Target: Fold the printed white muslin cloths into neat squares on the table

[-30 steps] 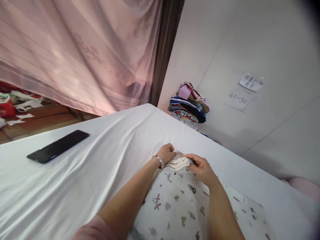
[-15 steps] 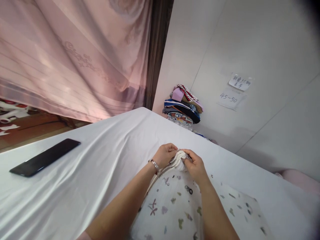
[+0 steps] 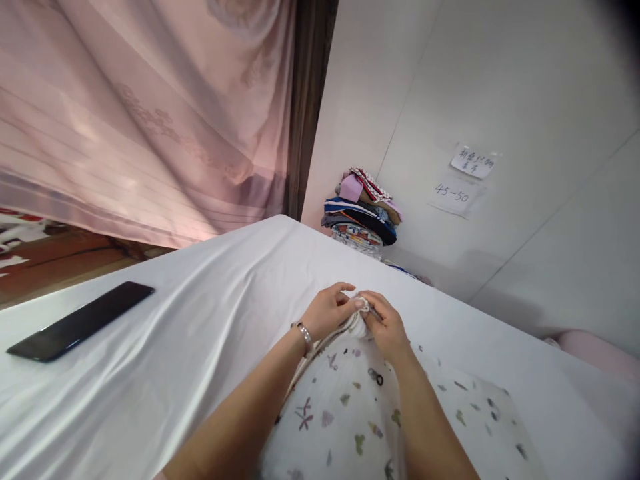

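A white cloth printed with small coloured motifs [image 3: 345,400] stretches from the bottom of the view up to my hands, its far edge gathered into folds between them. My left hand [image 3: 331,310], with a silver bracelet at the wrist, pinches the gathered edge from the left. On the other side, my right hand [image 3: 384,323] has its fingers closed round the same bunched edge. The two hands nearly touch at the fingertips. Part of the printed cloth lies flat beyond my right forearm. What the inner fingers do is partly hidden by the folds.
A black phone-like slab [image 3: 83,321] lies on the white sheet [image 3: 210,333] at the left. Folded clothes [image 3: 363,210] are stacked against the wall at the far corner. Handwritten paper notes [image 3: 457,197] hang on the wall. A pink curtain [image 3: 150,120] hangs behind.
My left thumb has moved onto the gathered edge and the folds look more tightly bunched. My right hand keeps its hold. The view has shifted slightly.
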A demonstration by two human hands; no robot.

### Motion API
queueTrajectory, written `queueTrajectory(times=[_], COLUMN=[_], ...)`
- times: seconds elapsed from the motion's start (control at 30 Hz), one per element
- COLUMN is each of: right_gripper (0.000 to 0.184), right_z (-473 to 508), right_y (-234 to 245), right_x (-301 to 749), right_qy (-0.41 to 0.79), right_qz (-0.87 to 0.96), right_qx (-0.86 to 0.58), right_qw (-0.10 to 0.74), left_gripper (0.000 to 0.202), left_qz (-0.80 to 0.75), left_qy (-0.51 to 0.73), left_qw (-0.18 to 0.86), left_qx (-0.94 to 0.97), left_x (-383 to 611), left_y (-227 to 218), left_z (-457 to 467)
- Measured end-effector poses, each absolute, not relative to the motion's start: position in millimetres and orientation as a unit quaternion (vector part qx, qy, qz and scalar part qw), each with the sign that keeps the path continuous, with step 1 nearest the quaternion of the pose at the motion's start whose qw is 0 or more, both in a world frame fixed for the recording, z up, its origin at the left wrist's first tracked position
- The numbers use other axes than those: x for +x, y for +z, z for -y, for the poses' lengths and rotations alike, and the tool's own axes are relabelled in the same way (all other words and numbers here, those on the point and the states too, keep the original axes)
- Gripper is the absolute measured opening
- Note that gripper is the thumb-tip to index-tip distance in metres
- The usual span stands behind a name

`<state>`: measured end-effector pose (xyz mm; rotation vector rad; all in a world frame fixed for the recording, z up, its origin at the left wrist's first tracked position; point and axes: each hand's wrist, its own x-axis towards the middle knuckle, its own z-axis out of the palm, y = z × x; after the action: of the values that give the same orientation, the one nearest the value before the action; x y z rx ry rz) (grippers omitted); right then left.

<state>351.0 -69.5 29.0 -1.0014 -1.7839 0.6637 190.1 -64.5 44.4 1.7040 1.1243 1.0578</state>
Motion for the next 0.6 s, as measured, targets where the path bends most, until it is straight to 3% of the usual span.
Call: queueTrajectory(times=[0.27, 0.4, 0.6], right_gripper=[0.047, 0.03, 0.026], right_z=[77, 88, 97], right_y=[39, 57, 61], right_x=[383, 408, 406], right_qy=[0.419, 0.433, 0.442], right_qz=[0.7, 0.72, 0.72], right_qx=[-0.432, -0.45, -0.474], right_qw=[0.385, 0.302, 0.246], left_gripper=[0.05, 0.048, 0.074], left_qz=[-0.504, -0.463, -0.474], left_qy=[0.296, 0.258, 0.219], left_qw=[0.213, 0.123, 0.083], left_qx=[0.783, 0.839, 0.849], left_x=[217, 241, 251], left_y=[57, 66, 63], left_z=[97, 129, 145])
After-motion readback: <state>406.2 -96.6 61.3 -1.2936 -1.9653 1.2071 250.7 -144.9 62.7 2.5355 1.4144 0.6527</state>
